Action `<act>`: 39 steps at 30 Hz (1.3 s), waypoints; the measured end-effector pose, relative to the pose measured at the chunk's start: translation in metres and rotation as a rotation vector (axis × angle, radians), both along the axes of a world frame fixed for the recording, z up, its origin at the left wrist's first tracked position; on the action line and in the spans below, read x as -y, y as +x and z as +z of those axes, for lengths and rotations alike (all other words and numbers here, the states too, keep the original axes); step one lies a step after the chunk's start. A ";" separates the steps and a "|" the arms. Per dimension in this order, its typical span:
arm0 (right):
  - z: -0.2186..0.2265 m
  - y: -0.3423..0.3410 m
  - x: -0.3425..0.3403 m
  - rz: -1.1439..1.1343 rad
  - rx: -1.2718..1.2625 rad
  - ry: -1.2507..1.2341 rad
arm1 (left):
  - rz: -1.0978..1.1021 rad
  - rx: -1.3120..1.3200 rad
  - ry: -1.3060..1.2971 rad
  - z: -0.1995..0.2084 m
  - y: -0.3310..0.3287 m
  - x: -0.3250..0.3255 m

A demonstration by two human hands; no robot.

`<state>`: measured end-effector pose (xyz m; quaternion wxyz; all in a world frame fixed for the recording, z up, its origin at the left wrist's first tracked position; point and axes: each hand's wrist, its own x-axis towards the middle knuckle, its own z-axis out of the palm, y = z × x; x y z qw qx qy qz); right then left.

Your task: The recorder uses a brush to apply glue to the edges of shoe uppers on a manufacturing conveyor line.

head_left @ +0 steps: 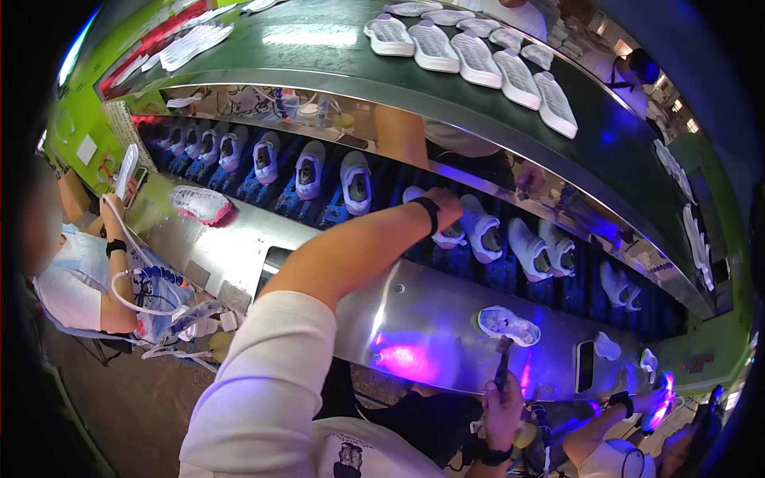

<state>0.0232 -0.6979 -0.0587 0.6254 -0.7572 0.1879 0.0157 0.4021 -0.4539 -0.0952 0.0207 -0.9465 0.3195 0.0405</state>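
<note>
My left hand reaches across the bench to the dark conveyor, closed over a white shoe in the row; its fingertips are partly hidden. Down at the near edge, my right hand is closed around a dark-handled brush. The brush's head meets the near edge of a white shoe sole, which lies flat on the metal bench. Just right of my left hand stand more white shoes, including one grey-white shoe.
White shoes line the conveyor; a green upper belt carries several white soles. On the bench lie a pink-edged sole and a phone. Co-workers sit at the left and right, the right one by a purple light.
</note>
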 end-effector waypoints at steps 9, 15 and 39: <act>-0.016 -0.014 0.026 -0.016 -0.049 -0.020 | -0.254 0.304 0.039 -0.001 0.025 -0.065; -0.008 -0.008 0.041 -0.013 0.031 -0.009 | 0.057 0.123 0.253 0.022 0.007 -0.017; 0.005 -0.052 0.051 -0.039 0.036 -0.013 | 0.367 -0.943 -1.538 0.046 -0.203 0.026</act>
